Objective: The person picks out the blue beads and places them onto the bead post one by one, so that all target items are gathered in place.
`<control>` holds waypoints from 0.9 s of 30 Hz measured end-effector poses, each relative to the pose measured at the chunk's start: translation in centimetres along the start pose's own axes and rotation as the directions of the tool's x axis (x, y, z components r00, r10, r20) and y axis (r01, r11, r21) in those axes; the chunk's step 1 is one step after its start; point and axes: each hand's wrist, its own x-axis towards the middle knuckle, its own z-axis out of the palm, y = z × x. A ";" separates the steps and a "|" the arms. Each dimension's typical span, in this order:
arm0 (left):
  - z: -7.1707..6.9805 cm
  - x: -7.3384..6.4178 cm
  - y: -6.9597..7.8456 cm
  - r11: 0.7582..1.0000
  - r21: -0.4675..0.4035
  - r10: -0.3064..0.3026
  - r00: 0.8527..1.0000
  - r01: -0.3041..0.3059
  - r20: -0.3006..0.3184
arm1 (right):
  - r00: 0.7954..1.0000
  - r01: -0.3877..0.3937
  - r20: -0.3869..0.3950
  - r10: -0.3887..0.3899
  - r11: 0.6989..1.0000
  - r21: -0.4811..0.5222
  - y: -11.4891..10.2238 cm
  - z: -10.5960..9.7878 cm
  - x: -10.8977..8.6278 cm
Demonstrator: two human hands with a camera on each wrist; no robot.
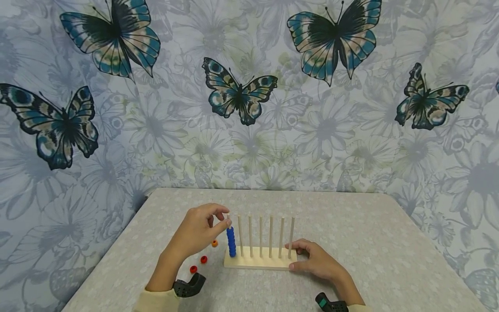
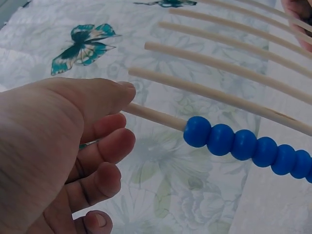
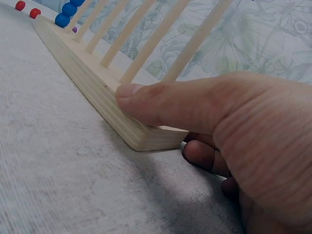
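Observation:
A pale wooden peg stand (image 1: 259,261) with a row of upright pegs rests on the table. Blue beads (image 1: 231,242) are stacked on its leftmost peg, whose bare upper part sticks out above them. My left hand (image 1: 199,229) is at that peg's tip, thumb and index finger apart around it in the head view; no bead shows between them. In the left wrist view the thumb of the left hand (image 2: 78,126) hides the tip, and the other fingers are loosely bent. My right hand (image 1: 315,260) grips the stand's right end, thumb along the front edge, fingers behind.
Left of the stand lie two red beads, a nearer red bead (image 1: 193,269) and a farther red bead (image 1: 204,259), plus an orange bead (image 1: 214,243). A purple bead (image 3: 74,29) shows behind the stand. A butterfly-patterned curtain (image 1: 241,160) hangs beyond the table's far edge.

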 end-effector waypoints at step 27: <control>-3.1 -0.5 -4.3 0.988 0.110 0.114 0.990 -0.105 -0.084 | 0.926 0.000 -0.365 -0.093 0.969 -0.248 -0.9 -2.7 -0.4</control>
